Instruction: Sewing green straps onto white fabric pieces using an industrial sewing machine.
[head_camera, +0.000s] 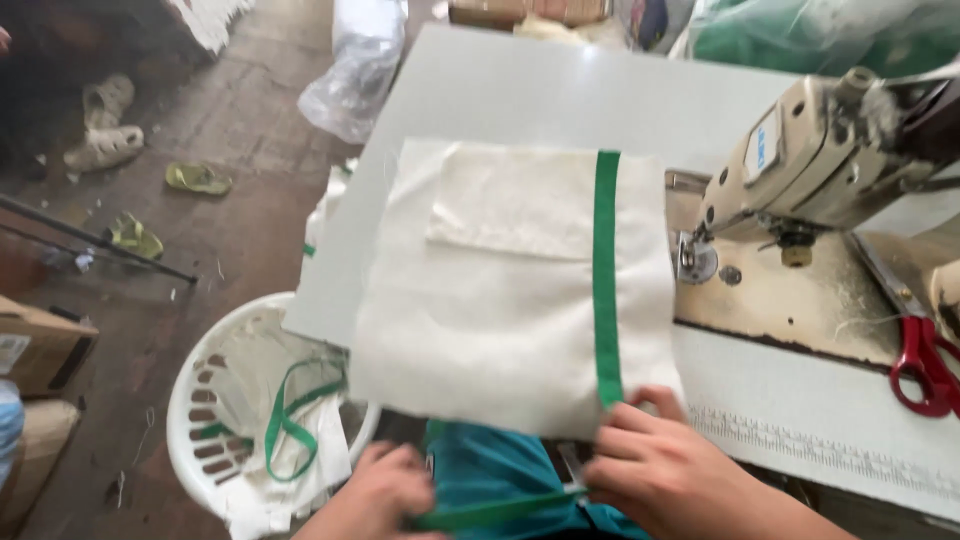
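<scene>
A cream fabric panel with a sewn pocket and a green trim strip lies on the white sewing table. At the panel's near edge my right hand pinches the end of the green trim. A loose length of green tape stretches from there to my left hand, which is closed on its other end, below the table edge over teal cloth.
A cream industrial sewing machine stands at the right, with red-handled scissors beside it. A white plastic basket holding cream pieces and green tape sits on the floor at left. Sandals, plastic bags and cardboard boxes lie on the floor.
</scene>
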